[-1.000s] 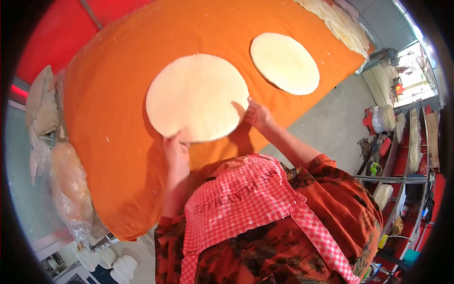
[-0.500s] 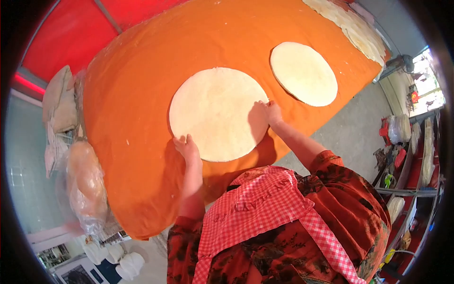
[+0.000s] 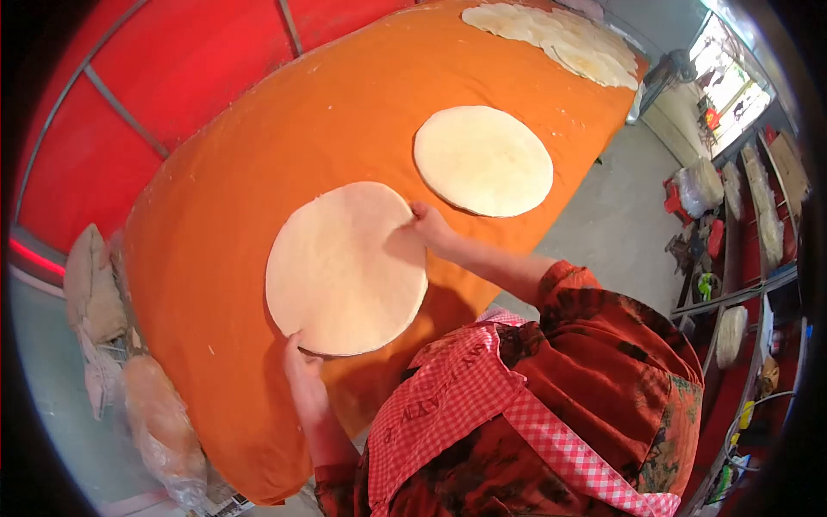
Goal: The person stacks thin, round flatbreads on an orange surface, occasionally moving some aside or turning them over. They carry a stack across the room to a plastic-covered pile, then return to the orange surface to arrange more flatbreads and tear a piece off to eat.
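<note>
A large, pale round flatbread (image 3: pixel 345 276) lies on the orange cloth (image 3: pixel 215 258) that covers the table. My left hand (image 3: pixel 303 366) pinches its near left edge, where the rim looks slightly bent. On the opposite side, my right hand (image 3: pixel 431 231) has its fingers closed on the upper right edge and casts a shadow over the surface. A second round flatbread (image 3: pixel 484 161) rests farther right on the cloth, apart from both hands.
Overlapping pale sheets (image 3: pixel 556 43) lie at the table's far right end. Clear plastic bags (image 3: pixel 164 422) and beige cloth (image 3: pixel 93 284) sit along the left edge. Loaded shelves (image 3: pixel 732 379) stand at the right, across the grey floor (image 3: pixel 616 220). A red panel (image 3: pixel 189 69) borders the far side.
The camera view has turned, so the table and flatbreads appear farther left. My left hand now pinches the near rim; my right hand has shifted to a higher spot on its edge.
</note>
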